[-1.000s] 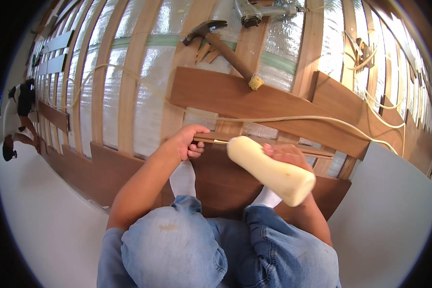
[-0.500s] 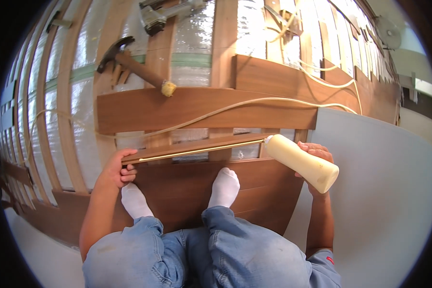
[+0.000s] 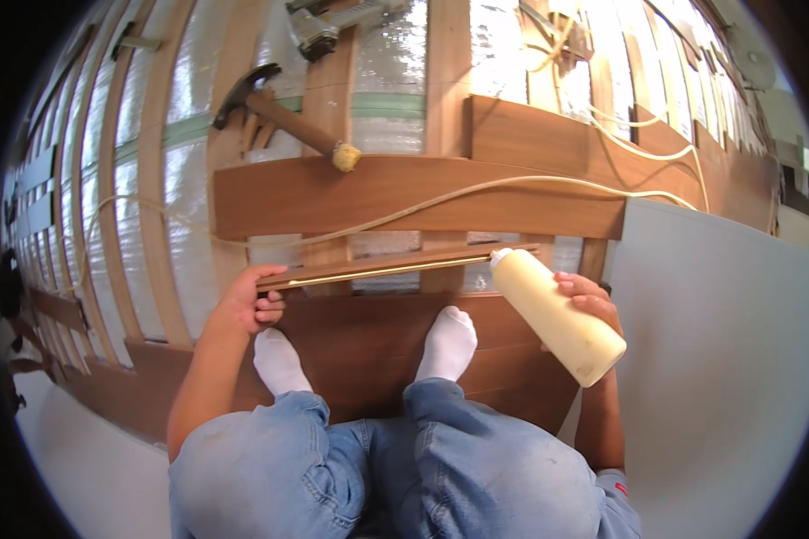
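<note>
My left hand (image 3: 250, 302) grips the left end of a brown floor plank (image 3: 395, 262) held on edge, with a pale bead of glue running along its upper edge. My right hand (image 3: 590, 298) holds a cream glue bottle (image 3: 554, 313) tipped down, its nozzle touching the plank's right end. My feet in white socks (image 3: 446, 340) rest on laid brown boards (image 3: 368, 337) just below the plank.
A hammer (image 3: 283, 115) lies on the wooden battens (image 3: 234, 135) over silver foil underlay. A nail gun (image 3: 333, 22) sits at the top. A pale hose (image 3: 476, 190) crosses another loose brown board (image 3: 404, 193). A grey-white floor (image 3: 710, 359) is at right.
The view has swung left and the bottle's nozzle has come to the right end of the plank, leaving a glue line along it. My left hand keeps its grip on the left end.
</note>
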Action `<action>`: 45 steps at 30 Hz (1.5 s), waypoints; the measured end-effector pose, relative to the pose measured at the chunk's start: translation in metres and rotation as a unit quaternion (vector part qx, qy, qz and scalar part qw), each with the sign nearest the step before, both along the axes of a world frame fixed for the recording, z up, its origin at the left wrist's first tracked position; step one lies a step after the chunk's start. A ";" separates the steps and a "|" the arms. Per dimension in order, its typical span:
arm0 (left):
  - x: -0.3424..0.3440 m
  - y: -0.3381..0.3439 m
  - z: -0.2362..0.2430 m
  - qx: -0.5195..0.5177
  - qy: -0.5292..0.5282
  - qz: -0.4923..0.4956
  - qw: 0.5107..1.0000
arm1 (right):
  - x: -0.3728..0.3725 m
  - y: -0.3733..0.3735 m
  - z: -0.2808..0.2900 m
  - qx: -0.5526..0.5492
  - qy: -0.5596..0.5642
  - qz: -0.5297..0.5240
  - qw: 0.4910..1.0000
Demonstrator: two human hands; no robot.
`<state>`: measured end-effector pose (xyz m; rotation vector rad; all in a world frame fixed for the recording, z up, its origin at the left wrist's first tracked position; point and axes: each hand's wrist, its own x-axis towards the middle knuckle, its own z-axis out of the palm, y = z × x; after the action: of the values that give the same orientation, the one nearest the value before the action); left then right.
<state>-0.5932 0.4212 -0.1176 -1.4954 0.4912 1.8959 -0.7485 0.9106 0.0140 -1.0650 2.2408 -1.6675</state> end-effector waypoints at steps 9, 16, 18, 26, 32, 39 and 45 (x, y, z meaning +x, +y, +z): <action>-0.006 0.007 0.008 -0.032 -0.010 -0.006 0.999 | 0.030 -0.151 -0.014 -0.073 -0.030 0.216 0.973; 0.005 0.003 0.001 -0.017 0.010 -0.011 1.000 | 0.041 -0.174 -0.017 -0.085 -0.050 0.228 0.969; 0.006 -0.001 0.004 -0.021 0.015 -0.009 1.000 | 0.036 -0.142 -0.013 -0.050 -0.024 0.191 0.980; 0.016 -0.010 -0.013 0.003 0.034 -0.008 0.999 | 0.019 -0.023 0.010 0.053 0.012 0.026 0.998; 0.003 0.001 0.005 -0.060 0.022 -0.039 0.997 | 0.017 0.031 0.053 0.273 0.124 -0.098 0.949; 0.022 0.023 0.017 -0.167 0.032 -0.013 0.985 | 0.077 0.094 -0.008 0.548 0.016 -0.126 0.827; 0.039 0.019 0.012 -0.109 0.140 -0.043 0.983 | 0.122 0.141 -0.055 0.680 -0.178 -0.107 0.703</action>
<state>-0.5541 0.4407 -0.1053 -1.3190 0.9040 2.0455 -0.6263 1.0515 -0.0413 -0.0473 2.3827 0.1178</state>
